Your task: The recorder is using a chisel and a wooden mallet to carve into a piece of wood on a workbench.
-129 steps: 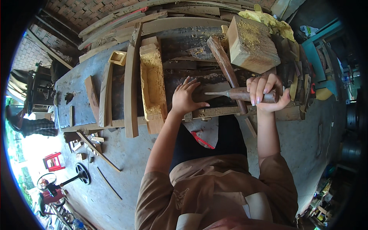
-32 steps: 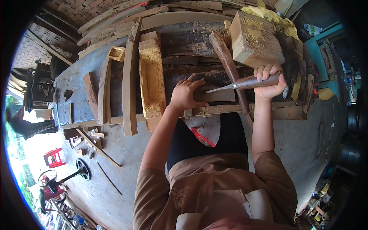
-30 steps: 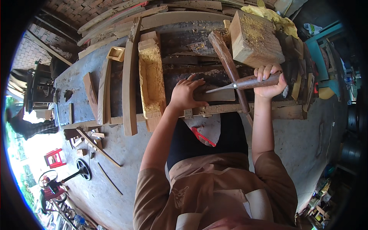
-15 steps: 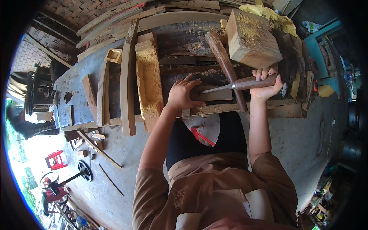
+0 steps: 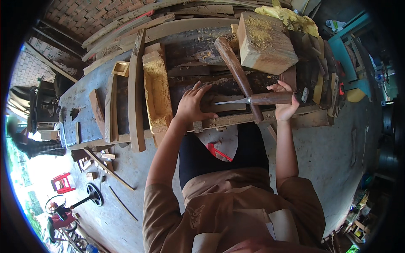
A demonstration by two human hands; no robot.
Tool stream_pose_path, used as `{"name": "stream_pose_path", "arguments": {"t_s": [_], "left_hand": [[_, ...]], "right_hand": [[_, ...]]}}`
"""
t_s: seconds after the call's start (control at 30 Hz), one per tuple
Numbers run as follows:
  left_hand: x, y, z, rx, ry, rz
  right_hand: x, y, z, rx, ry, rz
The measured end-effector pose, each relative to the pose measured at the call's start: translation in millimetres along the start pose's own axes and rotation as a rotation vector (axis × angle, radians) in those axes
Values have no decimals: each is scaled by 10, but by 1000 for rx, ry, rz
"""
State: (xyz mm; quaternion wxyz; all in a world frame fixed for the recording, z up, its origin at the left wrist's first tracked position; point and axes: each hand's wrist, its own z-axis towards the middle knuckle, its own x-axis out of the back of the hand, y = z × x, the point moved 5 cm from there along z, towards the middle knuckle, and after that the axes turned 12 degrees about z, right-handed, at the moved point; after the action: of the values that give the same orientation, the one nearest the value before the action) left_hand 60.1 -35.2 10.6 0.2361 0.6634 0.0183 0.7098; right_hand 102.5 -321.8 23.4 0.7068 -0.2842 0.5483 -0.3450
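My right hand (image 5: 286, 104) holds a chisel (image 5: 270, 98) by its brown wooden handle, with some fingers raised off it. The steel blade points left and lies over a flat grey-brown block (image 5: 234, 105); I cannot tell whether the tip touches it. At the block's left end, my left hand (image 5: 192, 103) lies with thumb and fingers spread. A thick tapered wooden club (image 5: 235, 65) lies slantwise on the bench, its narrow end passing under the chisel. To the left of my left hand sits a hollowed wooden block (image 5: 157, 92) with yellow insides.
A big wood block (image 5: 268, 44) with shavings on top stands behind my right hand. Long boards (image 5: 136, 97) lie across the worn bench (image 5: 86, 107) at left. A small square wooden box (image 5: 121, 68) rests there. A red stool (image 5: 62, 182) stands on the floor.
The chisel has turned in my right hand, so its blade shows broader, and it has shifted slightly left. Fingers of the right hand have loosened and lifted. The whole view has shifted a little.
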Motion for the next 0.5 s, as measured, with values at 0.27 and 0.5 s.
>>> {"name": "stream_pose_path", "arguments": {"t_s": [0.27, 0.5], "left_hand": [[429, 958, 446, -220, 155, -207], [457, 1253, 637, -17, 217, -305]], "right_hand": [[-407, -250, 35, 109, -209, -515], [-807, -339, 33, 121, -330, -558]]}}
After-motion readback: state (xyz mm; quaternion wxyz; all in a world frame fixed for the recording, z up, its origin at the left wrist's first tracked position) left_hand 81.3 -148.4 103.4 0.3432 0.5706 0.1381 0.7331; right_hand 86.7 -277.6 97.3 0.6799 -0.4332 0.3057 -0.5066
